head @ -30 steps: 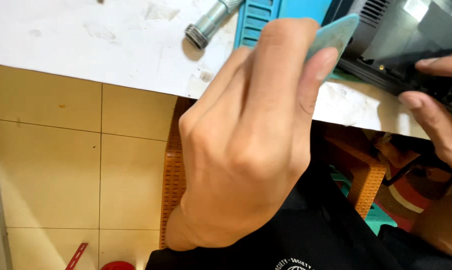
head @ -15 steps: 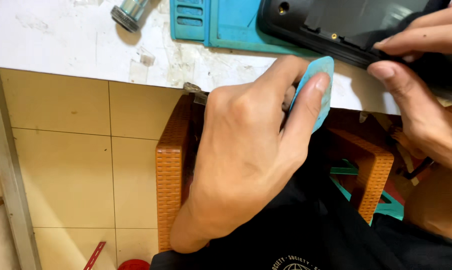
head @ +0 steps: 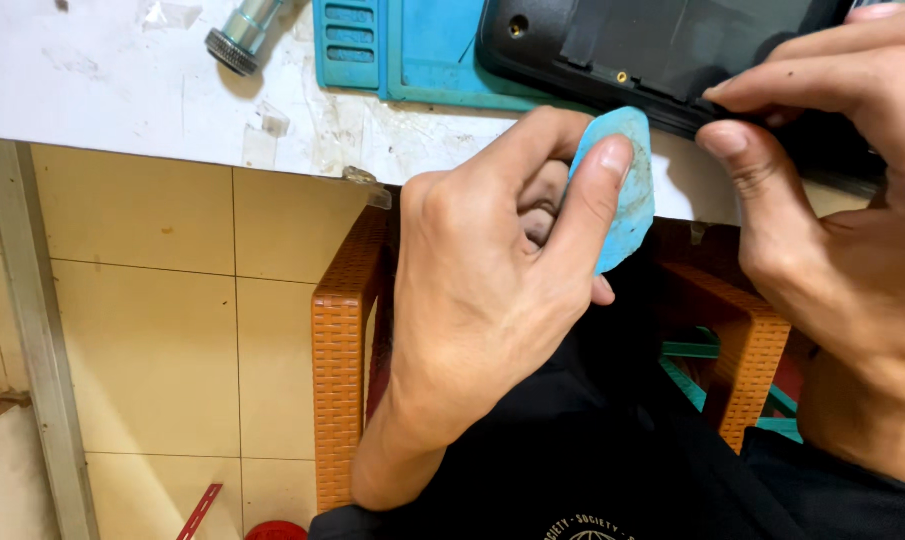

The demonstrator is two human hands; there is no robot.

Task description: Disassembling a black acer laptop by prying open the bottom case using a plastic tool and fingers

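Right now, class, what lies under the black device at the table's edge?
A teal work mat shows under the black device, on the white table. The right hand covers the device's near corner, so what lies beneath there cannot be seen.

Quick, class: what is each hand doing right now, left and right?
Left hand: closed, pinching a light blue plastic pick between thumb and fingers.
Right hand: fingers gripping the edge of the black device on the teal mat.

A single head-worn camera looks steeply down, very close to both hands at frame centre and right, with the scuffed white tabletop (head: 122, 90) across the top and tan tiled floor (head: 162, 330) lower left.
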